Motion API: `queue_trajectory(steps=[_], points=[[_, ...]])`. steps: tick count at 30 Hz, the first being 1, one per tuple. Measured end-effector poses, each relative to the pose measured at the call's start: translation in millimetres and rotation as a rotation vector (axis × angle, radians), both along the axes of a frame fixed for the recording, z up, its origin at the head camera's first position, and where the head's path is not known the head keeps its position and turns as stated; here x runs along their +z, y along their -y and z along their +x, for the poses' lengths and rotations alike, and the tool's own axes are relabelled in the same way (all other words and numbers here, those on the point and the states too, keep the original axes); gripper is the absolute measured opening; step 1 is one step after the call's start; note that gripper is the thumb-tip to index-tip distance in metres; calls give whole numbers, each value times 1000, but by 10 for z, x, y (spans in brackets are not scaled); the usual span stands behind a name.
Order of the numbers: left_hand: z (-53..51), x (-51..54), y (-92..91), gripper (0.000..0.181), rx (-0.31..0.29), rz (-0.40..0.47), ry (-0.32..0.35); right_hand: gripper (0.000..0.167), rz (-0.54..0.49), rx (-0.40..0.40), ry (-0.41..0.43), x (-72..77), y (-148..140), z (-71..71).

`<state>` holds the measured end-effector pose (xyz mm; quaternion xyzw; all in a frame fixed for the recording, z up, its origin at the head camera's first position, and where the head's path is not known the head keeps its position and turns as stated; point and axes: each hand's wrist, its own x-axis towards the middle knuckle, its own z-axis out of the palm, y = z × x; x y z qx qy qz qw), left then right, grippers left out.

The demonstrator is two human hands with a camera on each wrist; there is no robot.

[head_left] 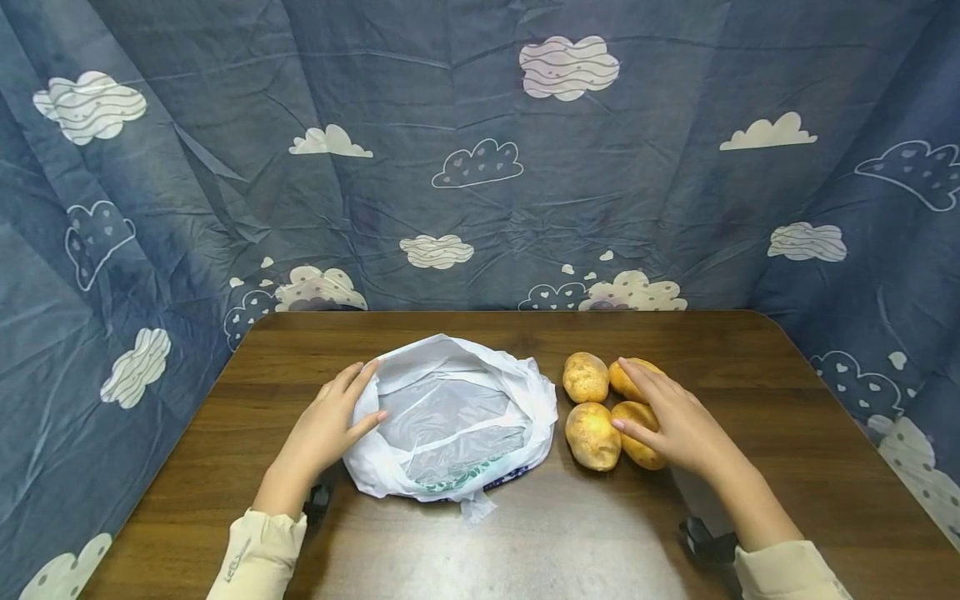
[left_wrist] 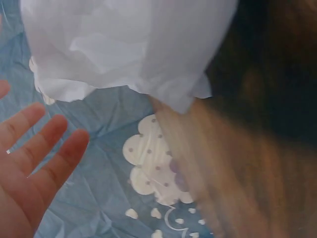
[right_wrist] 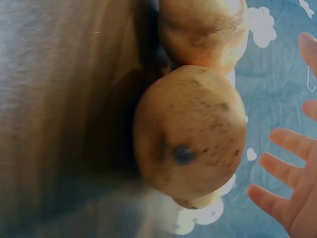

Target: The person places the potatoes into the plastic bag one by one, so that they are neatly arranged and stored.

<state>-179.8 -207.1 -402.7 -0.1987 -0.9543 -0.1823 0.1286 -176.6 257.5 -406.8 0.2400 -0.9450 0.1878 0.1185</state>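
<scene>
At lower left of the head view, the left hand [head_left: 326, 429] is relaxed and grips nothing, its fingers extended at the near side of a crumpled white plastic bag [head_left: 538, 400], mouth upward, just below the frame's centre on a brown wood-grain table [head_left: 480, 554]. Right of centre, four rounded yellow-brown potatoes [head_left: 592, 437] sit close together; over the rightmost two reaches the right hand [head_left: 678, 425], fingers extended, grasping nothing.

I see a white bag [head_left: 537, 393] mid-frame, brown-flecked yellow potatoes [head_left: 593, 436] centre-right, white-clouded blue cloth [head_left: 480, 96] up top, my cream sleeves [head_left: 258, 550] at bottom.
</scene>
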Motion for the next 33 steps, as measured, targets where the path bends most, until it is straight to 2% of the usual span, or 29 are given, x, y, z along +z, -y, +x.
queue_trajectory(steps=[3,7,18,27,33], points=[[22,-42,29,70,29,31,37,76,-25,-14,9,-59,-34,34],[32,-102,65,70,33,60,71,76,-82,-26,31,-151,-85,67],[51,-226,130,63,-22,193,99,74,-235,-76,180,-308,-162,192],[35,-303,141,51,-63,300,115,68,-294,-92,202,-365,-202,245],[30,-317,155,50,-66,399,192,64,-303,-113,228,-405,-211,262]])
